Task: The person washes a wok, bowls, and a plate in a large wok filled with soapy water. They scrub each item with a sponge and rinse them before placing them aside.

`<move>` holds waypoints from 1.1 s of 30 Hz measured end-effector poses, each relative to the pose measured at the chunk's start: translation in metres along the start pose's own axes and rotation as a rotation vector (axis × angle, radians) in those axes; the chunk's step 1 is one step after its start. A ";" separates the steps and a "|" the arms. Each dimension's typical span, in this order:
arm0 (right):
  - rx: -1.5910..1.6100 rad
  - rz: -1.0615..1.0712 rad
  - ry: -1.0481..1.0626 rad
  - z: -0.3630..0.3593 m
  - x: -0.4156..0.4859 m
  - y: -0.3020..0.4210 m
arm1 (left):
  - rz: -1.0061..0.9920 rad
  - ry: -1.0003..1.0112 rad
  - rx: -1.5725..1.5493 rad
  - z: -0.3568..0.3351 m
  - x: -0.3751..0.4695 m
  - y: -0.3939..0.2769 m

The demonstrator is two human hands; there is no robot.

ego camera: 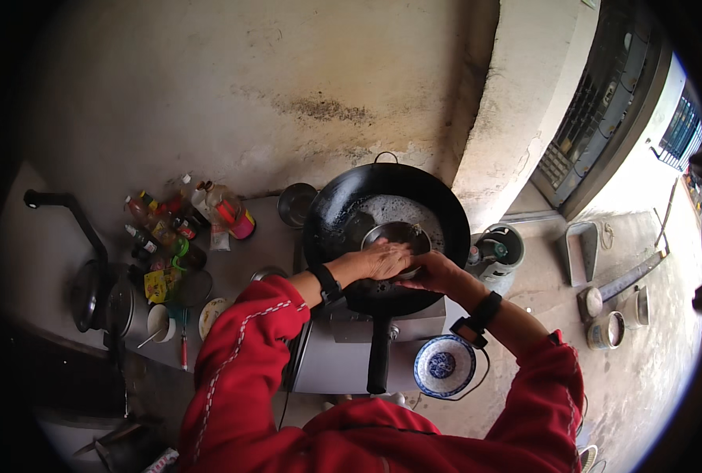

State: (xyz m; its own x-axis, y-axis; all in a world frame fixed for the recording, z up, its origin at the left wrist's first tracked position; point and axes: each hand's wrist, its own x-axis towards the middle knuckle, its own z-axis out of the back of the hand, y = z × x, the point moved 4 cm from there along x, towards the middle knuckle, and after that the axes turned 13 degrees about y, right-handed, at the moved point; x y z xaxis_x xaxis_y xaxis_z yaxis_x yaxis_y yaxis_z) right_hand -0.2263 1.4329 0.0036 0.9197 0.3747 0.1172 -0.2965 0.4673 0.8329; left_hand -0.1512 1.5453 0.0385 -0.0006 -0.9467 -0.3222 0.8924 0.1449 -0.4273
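Note:
A large black wok [333, 219] stands before me with foamy liquid [398, 207] in it. Over the liquid is a metal bowl [380, 232], and some small food-like bits lie near its far rim. At the bowl's right side, my right hand [436, 272] grips the rim, with its thumb side partly hidden. My left hand [386, 260] is blurred and reaches across the bowl's near edge, fingers pointing right. Whether those fingers hold anything is not visible. The wok's long handle [379, 355] points towards me.
Several sauce bottles [233, 213] crowd the counter at left, near a small metal bowl [297, 204], a white cup [161, 324] and a red-handled tool [184, 349]. A blue-and-white bowl [444, 366] sits right of the wok handle. A gas cylinder [499, 260] stands right of the wok.

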 end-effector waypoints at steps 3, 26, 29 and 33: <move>0.690 -0.194 -0.059 0.003 -0.004 -0.012 | 0.195 0.001 0.311 0.004 -0.002 0.012; 0.299 -0.686 -0.193 0.024 0.025 -0.010 | 0.170 -0.114 0.168 -0.024 0.013 0.063; -0.513 -0.510 -0.375 0.052 0.041 0.002 | 0.199 0.043 0.119 -0.029 0.011 0.079; -0.489 -0.581 -0.486 0.059 0.043 -0.040 | 0.397 -0.038 -0.247 -0.024 -0.004 0.097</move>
State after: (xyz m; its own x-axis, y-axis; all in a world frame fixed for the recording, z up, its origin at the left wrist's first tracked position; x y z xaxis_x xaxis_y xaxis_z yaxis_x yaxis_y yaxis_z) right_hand -0.1598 1.3827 0.0076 0.9332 -0.3548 0.0581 0.2744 0.8074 0.5223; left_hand -0.0756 1.5701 -0.0221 0.3399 -0.8132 -0.4723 0.6858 0.5580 -0.4672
